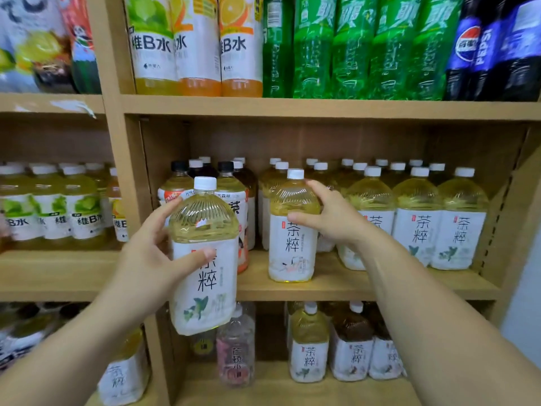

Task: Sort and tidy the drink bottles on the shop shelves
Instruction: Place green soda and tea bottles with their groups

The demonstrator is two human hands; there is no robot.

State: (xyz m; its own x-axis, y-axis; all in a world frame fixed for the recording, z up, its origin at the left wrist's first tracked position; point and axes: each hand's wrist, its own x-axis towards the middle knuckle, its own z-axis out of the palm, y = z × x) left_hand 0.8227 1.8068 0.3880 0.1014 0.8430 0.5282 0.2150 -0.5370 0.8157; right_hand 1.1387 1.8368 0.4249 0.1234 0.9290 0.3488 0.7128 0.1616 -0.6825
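Left hand clamps a full bottle round its label; right hand curls fingers round the shoulder of a shelf bottle. Probably heavy, slick, slightly squashy: grip mid-body.

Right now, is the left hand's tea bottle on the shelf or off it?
Off: the left hand holds the tea bottle with its base below the shelf board.

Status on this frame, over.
Left hand holds tea bottle clear of middle shelf. Right hand grips second bottle standing there. Black-capped bottles crowd left end.
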